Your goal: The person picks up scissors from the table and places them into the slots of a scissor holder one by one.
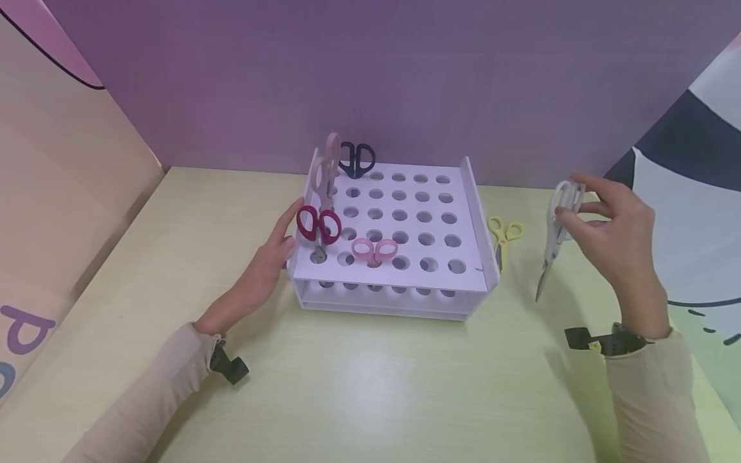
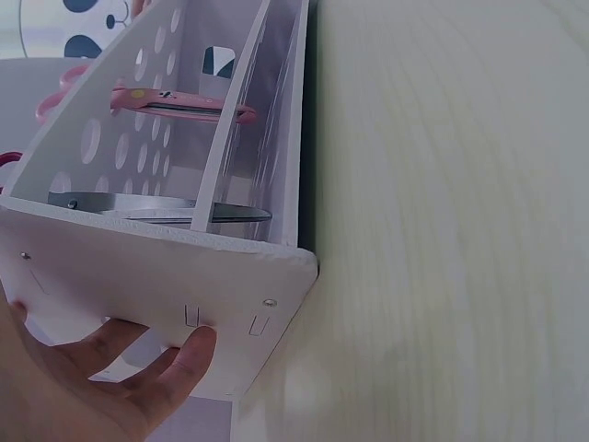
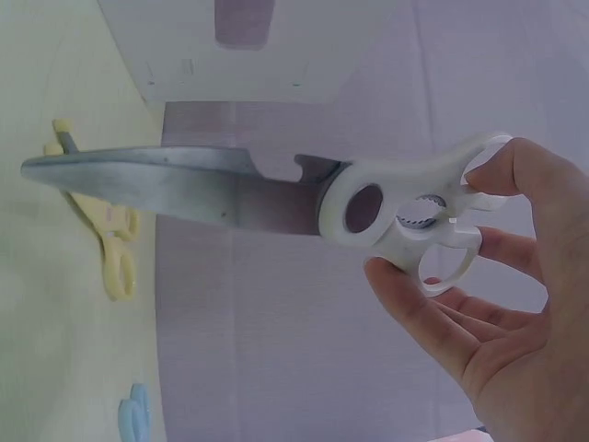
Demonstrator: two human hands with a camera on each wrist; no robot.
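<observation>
My right hand (image 1: 622, 235) pinches the white handles of a pair of kitchen scissors (image 3: 230, 189), right of a white rack (image 1: 425, 283) with rows of round holes. Their metal blades hang closed, tips down, above the table. Against the rack's left side panel rests my left hand (image 2: 120, 387), fingers and thumb touching it around a slot. Upright in the rack's left part stand scissors with dark red handles (image 1: 318, 225), tall pale pink scissors (image 1: 325, 170) and black-handled scissors (image 1: 356, 159). Small pink scissors (image 1: 374, 251) stand in the front row.
Yellow scissors (image 1: 503, 238) lie on the table by the rack's right wall. Pale blue handles (image 3: 134, 416) show at the bottom of the right wrist view. Behind the rack rises a purple wall (image 1: 399, 77). A light wooden table (image 1: 370, 379) lies beneath everything.
</observation>
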